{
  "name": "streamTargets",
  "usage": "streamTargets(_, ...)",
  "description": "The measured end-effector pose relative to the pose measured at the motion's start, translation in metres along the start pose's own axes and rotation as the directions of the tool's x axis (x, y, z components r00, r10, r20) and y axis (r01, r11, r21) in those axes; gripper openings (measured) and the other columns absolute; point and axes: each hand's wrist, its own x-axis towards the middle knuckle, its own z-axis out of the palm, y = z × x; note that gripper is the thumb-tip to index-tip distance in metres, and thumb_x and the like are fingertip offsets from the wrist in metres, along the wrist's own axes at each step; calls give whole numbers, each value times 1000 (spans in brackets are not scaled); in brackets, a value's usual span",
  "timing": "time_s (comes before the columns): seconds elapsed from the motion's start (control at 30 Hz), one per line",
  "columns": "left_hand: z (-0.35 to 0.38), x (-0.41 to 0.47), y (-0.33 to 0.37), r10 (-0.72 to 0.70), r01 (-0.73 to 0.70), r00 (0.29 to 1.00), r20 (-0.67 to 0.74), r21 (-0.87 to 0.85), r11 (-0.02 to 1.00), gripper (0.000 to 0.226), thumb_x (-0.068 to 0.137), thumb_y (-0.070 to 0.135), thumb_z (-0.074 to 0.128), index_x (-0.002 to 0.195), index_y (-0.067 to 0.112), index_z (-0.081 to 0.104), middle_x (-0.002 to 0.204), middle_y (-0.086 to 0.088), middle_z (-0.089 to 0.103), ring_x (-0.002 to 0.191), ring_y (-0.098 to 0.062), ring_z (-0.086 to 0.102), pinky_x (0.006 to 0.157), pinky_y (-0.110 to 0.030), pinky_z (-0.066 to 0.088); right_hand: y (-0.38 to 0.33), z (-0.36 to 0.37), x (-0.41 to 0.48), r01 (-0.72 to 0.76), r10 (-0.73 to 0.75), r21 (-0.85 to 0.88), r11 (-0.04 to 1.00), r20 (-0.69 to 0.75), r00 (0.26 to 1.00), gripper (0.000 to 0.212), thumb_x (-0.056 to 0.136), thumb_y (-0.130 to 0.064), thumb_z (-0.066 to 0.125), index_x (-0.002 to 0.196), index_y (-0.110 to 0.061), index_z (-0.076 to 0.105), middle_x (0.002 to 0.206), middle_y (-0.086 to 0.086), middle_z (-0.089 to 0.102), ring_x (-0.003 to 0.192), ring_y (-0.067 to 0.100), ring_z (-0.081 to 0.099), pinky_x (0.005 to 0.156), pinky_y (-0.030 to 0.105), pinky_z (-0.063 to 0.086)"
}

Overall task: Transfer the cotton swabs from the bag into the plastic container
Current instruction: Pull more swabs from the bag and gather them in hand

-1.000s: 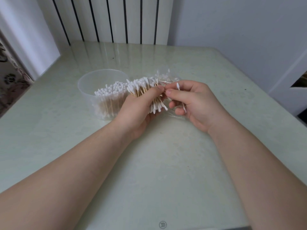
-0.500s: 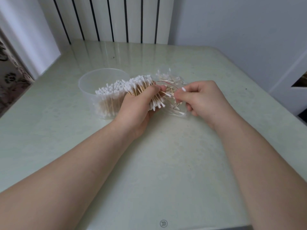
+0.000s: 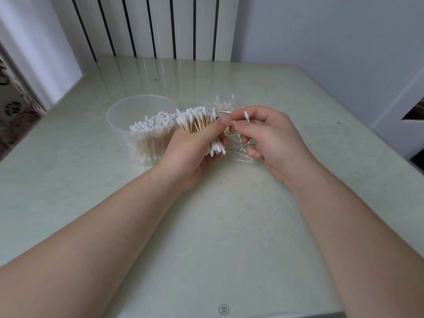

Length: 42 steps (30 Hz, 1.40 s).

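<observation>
Compared with half a second earlier, the right hand (image 3: 273, 138) is lifting away from the bag (image 3: 238, 156) toward the left hand (image 3: 192, 152), thumb and forefinger pinching a single swab (image 3: 246, 116). The left hand is gripping a thick bundle of cotton swabs (image 3: 197, 120) just beside the partly filled plastic container (image 3: 117, 127) on the table (image 3: 229, 226).

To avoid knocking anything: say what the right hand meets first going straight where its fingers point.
The right hand points leftward; it would likely first meet the left hand gripping the swab bundle; depth unclear.
</observation>
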Motion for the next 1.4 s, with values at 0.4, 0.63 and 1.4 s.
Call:
streamTargets(0.4,-1,0,1,3,-2,999,44,-26,1000,8,98,9,61,96,6,69,72,-4,66,62,-11,63,54,-21,49,6,3,-1,32,-27,-121,992,43,999,5,85,-10,75,81,-12,75,68,2,67,56,6,51,48,18,36)
streamTargets(0.63,-1,1,-2,8,-9,999,40,23,1000,9,92,2,63,96,3,71,83,-8,74,77,-16,73,64,-26,57,-2,1,2,-29,30,34,999,-31,999,24,91,0,55,83,-10,76,72,11,56,63,15,52,56,29,45)
streamTargets(1.4,-2,4,-2,48,-45,999,-24,107,993,15,94,3,61,81,7,65,68,-8,67,65,-18,66,73,-35,52,-10,-32,-2,-59,-237,-860,507,-205,950,20,79,-24,60,90,-25,77,83,-4,72,87,24,67,82,32,55)
